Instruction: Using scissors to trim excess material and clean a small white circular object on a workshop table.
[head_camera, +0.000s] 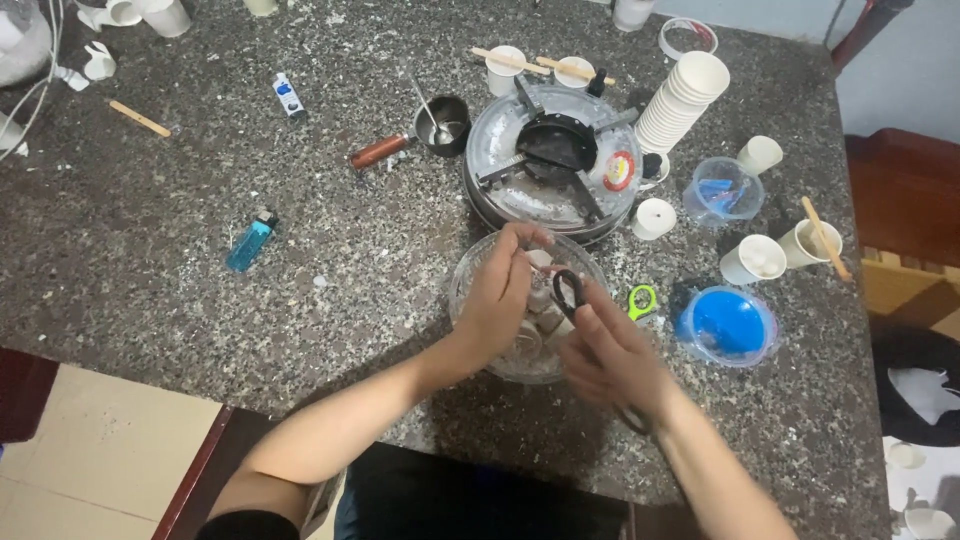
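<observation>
Both hands work over a clear glass bowl (470, 300) that sits at the near middle of the speckled stone desk (150, 260), just in front of a round portable stove (552, 165). The left hand (498, 290) reaches into the bowl, its fingers (520, 240) pinched on a small pale piece; what exactly it is cannot be told. The right hand (605, 355) has its fingers clenched around black-handled scissors (570, 292), whose loop rises above the bowl's pale chunks (545, 320).

Just right of the bowl lie a green-handled tool (641, 300) and a blue lid (730, 325). A leaning stack of white paper cups (685, 100) stands beside the stove. A blue lighter (250, 242) lies well apart to the left, and a small pot with a spoon (442, 125) sits left of the stove.
</observation>
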